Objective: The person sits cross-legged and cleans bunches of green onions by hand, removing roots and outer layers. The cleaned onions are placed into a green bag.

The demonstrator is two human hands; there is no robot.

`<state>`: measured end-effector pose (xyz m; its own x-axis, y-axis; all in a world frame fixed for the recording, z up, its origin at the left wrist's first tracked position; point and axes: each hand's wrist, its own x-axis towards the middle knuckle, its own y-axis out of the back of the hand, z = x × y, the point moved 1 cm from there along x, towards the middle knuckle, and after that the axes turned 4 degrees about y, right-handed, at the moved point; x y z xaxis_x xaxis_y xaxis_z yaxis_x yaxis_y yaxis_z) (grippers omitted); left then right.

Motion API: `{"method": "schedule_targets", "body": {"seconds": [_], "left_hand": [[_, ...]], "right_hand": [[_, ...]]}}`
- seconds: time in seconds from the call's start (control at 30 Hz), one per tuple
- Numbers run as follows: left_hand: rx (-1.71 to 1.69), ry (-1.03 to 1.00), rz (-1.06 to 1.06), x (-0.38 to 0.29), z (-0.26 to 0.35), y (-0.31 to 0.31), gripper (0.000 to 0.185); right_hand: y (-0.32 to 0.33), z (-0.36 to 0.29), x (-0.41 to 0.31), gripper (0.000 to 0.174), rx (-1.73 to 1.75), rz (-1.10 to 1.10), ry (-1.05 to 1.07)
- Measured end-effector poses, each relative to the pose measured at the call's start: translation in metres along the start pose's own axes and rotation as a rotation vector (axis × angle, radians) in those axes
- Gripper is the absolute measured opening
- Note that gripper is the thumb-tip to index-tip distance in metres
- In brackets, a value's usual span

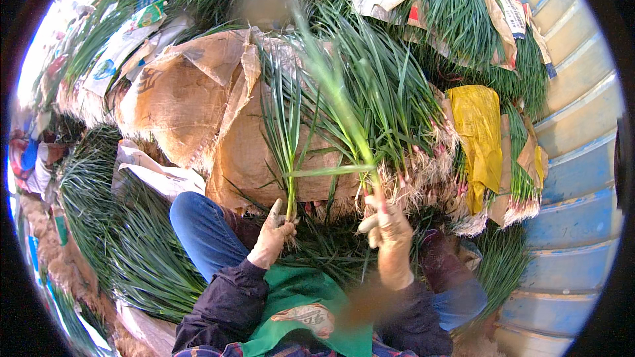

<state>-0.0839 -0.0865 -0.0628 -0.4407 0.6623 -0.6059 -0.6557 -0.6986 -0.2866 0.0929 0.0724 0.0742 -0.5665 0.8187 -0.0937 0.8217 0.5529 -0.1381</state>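
My left hand [273,236], in what looks like a pale glove, grips a small bunch of green garlic [290,173] upright near its roots. To the right, my right hand [392,240] is closed around the base of a thicker green garlic stalk [354,126]. Its leaves slant up and left, blurred at the top, and one pale leaf [327,171] sticks out sideways toward the left bunch. Behind both hands, a heap of green garlic [397,94] with pinkish bases and tangled white roots rests on a tan woven sack [307,153].
More green garlic [134,238] is piled at my left, and further bundles [456,15] lie at the back under paper sheets. A yellow woven sack [475,134] drapes over bundles at right. A ribbed blue and tan metal wall [570,218] curves along the right side.
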Motion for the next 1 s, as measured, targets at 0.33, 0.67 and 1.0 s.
{"method": "schedule_targets", "body": {"seconds": [0.33,0.67,1.0], "left_hand": [[-0.203,0.058,-0.126,-0.022,0.026,-0.016,0.045],[-0.466,0.137,-0.297,-0.043,0.074,0.009,0.050],[-0.456,0.066,-0.433,-0.060,0.115,0.020,0.055]], "right_hand": [[-0.034,0.120,-0.007,0.026,-0.570,-0.046,0.163],[-0.101,0.198,0.003,0.023,0.518,-0.786,-0.655],[-0.137,0.143,-0.002,0.021,1.020,-0.838,-0.817]]}}
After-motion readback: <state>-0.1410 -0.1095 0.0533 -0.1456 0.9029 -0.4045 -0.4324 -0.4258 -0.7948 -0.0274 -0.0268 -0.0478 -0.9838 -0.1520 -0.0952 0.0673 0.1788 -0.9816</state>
